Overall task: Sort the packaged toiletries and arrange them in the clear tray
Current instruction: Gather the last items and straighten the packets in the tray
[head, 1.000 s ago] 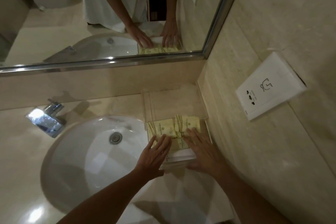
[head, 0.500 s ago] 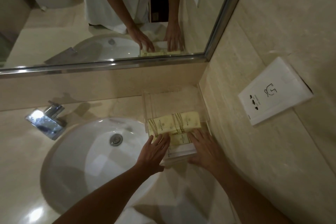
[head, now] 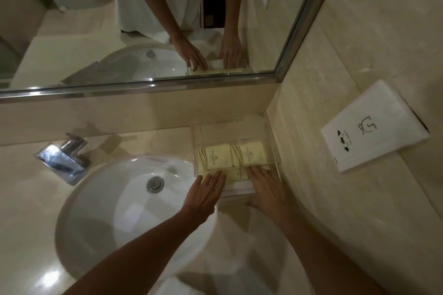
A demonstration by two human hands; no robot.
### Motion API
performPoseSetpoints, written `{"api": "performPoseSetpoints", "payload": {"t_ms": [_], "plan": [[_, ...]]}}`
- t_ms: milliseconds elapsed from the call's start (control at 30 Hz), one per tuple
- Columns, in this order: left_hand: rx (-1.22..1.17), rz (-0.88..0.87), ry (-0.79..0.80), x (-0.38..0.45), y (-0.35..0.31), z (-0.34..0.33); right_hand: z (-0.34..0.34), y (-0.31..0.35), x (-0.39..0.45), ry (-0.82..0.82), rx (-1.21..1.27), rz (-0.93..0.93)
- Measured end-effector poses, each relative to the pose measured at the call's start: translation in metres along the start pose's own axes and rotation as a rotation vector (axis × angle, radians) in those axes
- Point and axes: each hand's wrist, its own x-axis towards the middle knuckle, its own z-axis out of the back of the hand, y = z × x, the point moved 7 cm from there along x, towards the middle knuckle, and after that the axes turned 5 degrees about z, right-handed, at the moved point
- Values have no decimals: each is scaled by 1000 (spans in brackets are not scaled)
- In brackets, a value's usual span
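Pale yellow packets (head: 248,157), flat and rectangular, with fine brown line printing and a small dark emblem, are seen lying in the clear tray (head: 271,132). Two are set side by side across the tray, long axes running left to right; a further row nearer the person is partly hidden under the fingers. The tray is placed on the beige counter (head: 134,141) in the corner, against the right wall and just beside the white basin (head: 115,203). The left hand (head: 202,197) is laid flat, fingers straight, tips on the near packets. The right hand (head: 267,189) is likewise spread flat, fingers straight, nothing gripped. A chrome tap (head: 63,158) is noted left of the basin; a mirror (head: 143,19) above.
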Motion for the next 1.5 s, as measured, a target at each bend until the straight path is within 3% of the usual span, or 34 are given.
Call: {"api": "performPoseSetpoints", "payload": {"t_ms": [300,533,1000,1167,1333,1500], "plan": [[-121,28,-13,1,-4,-3,-7,8,0,-10,135,-47],[-134,-4,-57,0,-13,-8,2,16,-6,-86,61,-13],[-201,77,-30,9,-11,-15,-23,17,7,45,73,8],[-178,90,-44,11,-8,-7,-15,10,13,-98,59,-10],[-106,-13,-106,5,1,-3,-1,15,-5,-258,-23,13],[-115,34,-180,5,17,5,11,4,-10,-231,-18,-46]]}}
